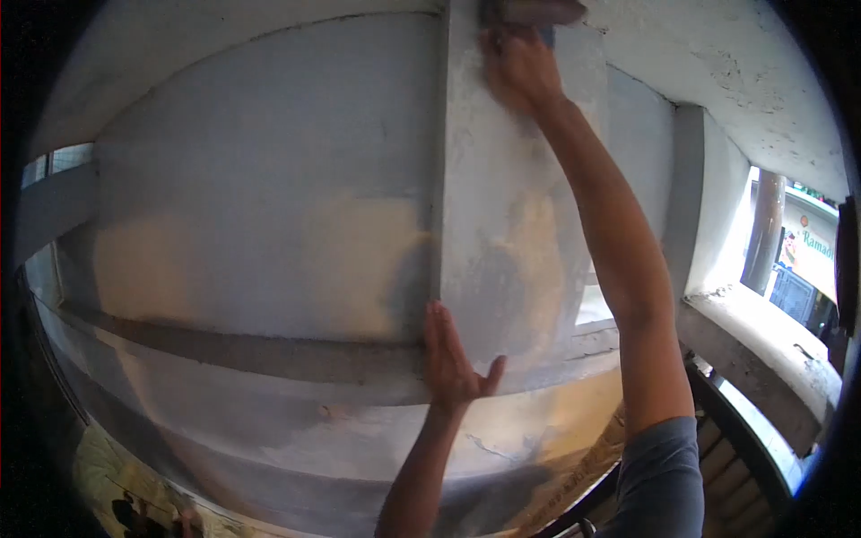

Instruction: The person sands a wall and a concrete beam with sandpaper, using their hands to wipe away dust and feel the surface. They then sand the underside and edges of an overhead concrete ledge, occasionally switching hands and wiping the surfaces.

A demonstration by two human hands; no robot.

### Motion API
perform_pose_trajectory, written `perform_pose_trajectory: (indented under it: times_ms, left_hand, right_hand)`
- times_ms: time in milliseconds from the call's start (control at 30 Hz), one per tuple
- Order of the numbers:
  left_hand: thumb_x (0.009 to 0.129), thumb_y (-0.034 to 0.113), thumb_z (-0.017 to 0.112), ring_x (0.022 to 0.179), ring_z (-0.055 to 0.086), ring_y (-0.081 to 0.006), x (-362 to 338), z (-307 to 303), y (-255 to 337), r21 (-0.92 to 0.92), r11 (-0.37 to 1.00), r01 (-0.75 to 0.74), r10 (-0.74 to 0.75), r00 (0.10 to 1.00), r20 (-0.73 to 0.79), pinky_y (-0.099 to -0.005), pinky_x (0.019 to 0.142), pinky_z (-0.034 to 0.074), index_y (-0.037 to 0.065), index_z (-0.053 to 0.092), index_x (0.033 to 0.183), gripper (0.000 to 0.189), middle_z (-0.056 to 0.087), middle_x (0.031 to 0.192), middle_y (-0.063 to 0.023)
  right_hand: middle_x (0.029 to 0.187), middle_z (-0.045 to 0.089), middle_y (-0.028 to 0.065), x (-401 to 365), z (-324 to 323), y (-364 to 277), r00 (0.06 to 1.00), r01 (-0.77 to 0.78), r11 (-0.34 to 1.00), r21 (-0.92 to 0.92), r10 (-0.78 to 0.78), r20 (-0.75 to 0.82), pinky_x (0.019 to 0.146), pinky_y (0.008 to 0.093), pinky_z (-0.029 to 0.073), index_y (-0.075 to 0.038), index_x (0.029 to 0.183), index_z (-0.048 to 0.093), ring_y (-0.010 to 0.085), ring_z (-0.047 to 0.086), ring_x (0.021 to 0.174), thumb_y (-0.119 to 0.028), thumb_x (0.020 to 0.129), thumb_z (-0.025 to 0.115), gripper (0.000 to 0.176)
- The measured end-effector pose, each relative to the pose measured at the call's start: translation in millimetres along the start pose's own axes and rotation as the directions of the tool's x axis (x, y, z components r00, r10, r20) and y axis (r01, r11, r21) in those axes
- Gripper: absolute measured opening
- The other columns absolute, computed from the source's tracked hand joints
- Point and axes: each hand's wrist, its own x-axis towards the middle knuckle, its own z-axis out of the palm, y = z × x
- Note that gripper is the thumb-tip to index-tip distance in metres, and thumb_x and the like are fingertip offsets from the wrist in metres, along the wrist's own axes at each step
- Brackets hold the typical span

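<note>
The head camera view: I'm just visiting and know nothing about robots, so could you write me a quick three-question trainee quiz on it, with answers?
1. True or false: the left hand has its fingers pointing upward.

2. Multiple choice: what colour is the sleeve on the raised arm?
A) Red
B) Grey
C) Yellow

3. Fill in the blank: the right hand holds a blurred tool near the ____ of the pillar.

Key: 1. True; 2. B; 3. top
</note>
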Motion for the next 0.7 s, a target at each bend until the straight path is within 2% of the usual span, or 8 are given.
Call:
perform_pose_trajectory:
  times_ms: [33,67,133,200,333,400,500,700]
  left_hand:
    - [0.089,0.056,0.048,0.134,0.03,-0.0502,-1,3,-1,0.024,0.999,-0.022,0.023,0.999,-0.028,-0.0515,0.11,0.03,-0.015,0.02,0.142,0.093,0.028,0.145,-0.0352]
    - [0.089,0.056,0.048,0.134,0.03,-0.0502,2,6,-4,0.013,1.0,-0.016,0.016,0.999,-0.033,-0.0515,0.11,0.03,-0.015,0.02,0.142,0.093,0.028,0.145,-0.0352]
    - [0.089,0.055,0.047,0.134,0.032,-0.0499,-2,4,-2,0.054,0.998,0.014,-0.014,1.0,0.0,-0.0513,0.11,0.029,-0.016,0.02,0.142,0.093,0.029,0.144,-0.036]
    - [0.09,0.054,0.047,0.134,0.032,-0.0497,3,4,1,0.018,1.0,0.025,-0.025,1.0,-0.004,-0.0514,0.111,0.028,-0.016,0.02,0.142,0.091,0.029,0.144,-0.0363]
    - [0.091,0.046,0.048,0.135,0.031,-0.0489,8,0,2,-0.049,0.999,-0.019,0.017,0.998,-0.056,-0.0511,0.112,0.024,-0.015,0.017,0.144,0.086,0.029,0.145,-0.0363]
    - [0.091,0.036,0.049,0.137,0.03,-0.0476,3,-12,2,-0.372,0.923,0.094,-0.097,0.995,0.011,-0.0515,0.113,0.021,-0.013,0.009,0.145,0.084,0.03,0.145,-0.0355]
    - [0.091,0.027,0.048,0.138,0.029,-0.0454,-11,-47,4,-0.285,0.957,0.055,-0.046,0.998,0.037,-0.0513,0.114,0.017,-0.013,0.006,0.145,0.08,0.027,0.147,-0.0347]
    - [0.093,0.023,0.045,0.138,0.03,-0.0447,-33,-78,-9,-0.231,0.967,0.11,-0.113,0.994,0.001,-0.0515,0.114,0.013,-0.013,0.009,0.145,0.072,0.029,0.145,-0.0358]
  right_hand:
    - [0.123,0.059,0.0212,-9,12,4,0.92,0.275,0.961,0.004,-0.262,-0.292,0.1,0.0467,0.041,-0.002,0.118,0.061,0.0406,0.051,0.118,-0.027,0.097,0.044,0.037]
    - [0.125,0.058,0.0197,-14,18,13,0.691,0.52,0.851,-0.069,-0.466,-0.553,0.1,0.0462,0.04,-0.002,0.12,0.06,0.0397,0.05,0.119,-0.024,0.097,0.044,0.035]
    - [0.133,0.054,0.0173,-49,-3,45,0.772,0.516,0.853,-0.077,-0.502,-0.389,0.103,0.0446,0.039,-0.005,0.127,0.057,0.0367,0.046,0.125,-0.019,0.097,0.044,0.035]
    - [0.139,0.048,0.0181,-72,-31,72,0.989,0.142,0.989,0.031,-0.143,0.032,0.107,0.0417,0.036,-0.005,0.135,0.049,0.0349,0.044,0.129,-0.017,0.096,0.046,0.042]
    - [0.139,0.047,0.0228,-160,25,86,0.921,0.269,0.963,0.015,-0.252,-0.297,0.112,0.0452,0.029,0.003,0.135,0.046,0.0393,0.041,0.13,-0.01,0.088,0.052,0.049]
    - [0.144,0.04,0.0246,-251,32,59,0.977,0.211,0.956,0.201,-0.207,-0.043,0.115,0.0496,0.023,0.001,0.139,0.043,0.0445,0.033,0.135,-0.013,0.085,0.056,0.058]
    - [0.141,0.043,0.0263,-400,56,42,0.972,0.198,0.907,0.371,-0.23,0.043,0.114,0.0524,0.02,0.003,0.134,0.048,0.0451,0.033,0.135,-0.007,0.082,0.058,0.053]
    - [0.111,0.059,0.0265,-244,50,15,0.977,0.179,0.964,0.199,-0.15,-0.153,0.102,0.052,0.037,0.004,0.117,0.058,0.0442,0.055,0.103,-0.017,0.088,0.058,0.035]
